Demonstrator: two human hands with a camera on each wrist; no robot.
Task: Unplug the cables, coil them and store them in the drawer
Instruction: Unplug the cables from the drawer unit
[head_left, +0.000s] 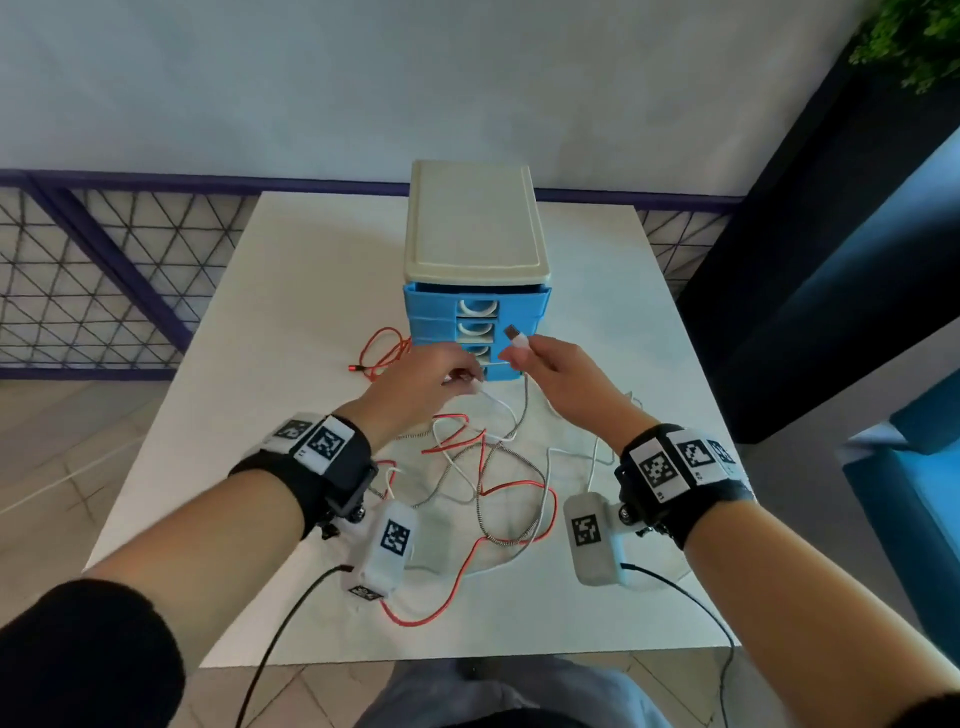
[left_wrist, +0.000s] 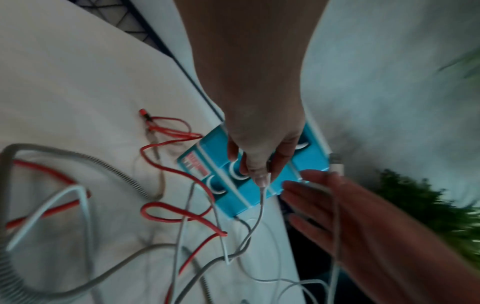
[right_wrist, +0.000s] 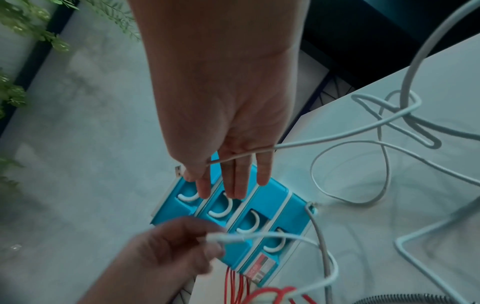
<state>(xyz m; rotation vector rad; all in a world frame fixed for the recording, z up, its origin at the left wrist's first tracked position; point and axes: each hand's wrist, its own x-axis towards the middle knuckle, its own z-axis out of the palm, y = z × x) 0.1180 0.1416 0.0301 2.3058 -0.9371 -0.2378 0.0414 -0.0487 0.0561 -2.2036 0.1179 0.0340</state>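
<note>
While the right hand pinches the white cable behind its USB plug, the left hand pinches its other end just beside; the slack hangs toward the table; the drawer unit stands directly ahead of both, all 4 drawers closed.

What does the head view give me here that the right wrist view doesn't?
Only the head view shows the drawer unit's cream top, the whole white table and the full tangle: red cable, braided cable.

Only the right wrist view shows the white cable running across the right hand's straight fingers, the plug held at the thumb, and the left hand pinching the other white end.

Both show the four blue drawers, all closed, and the USB plug.
</note>
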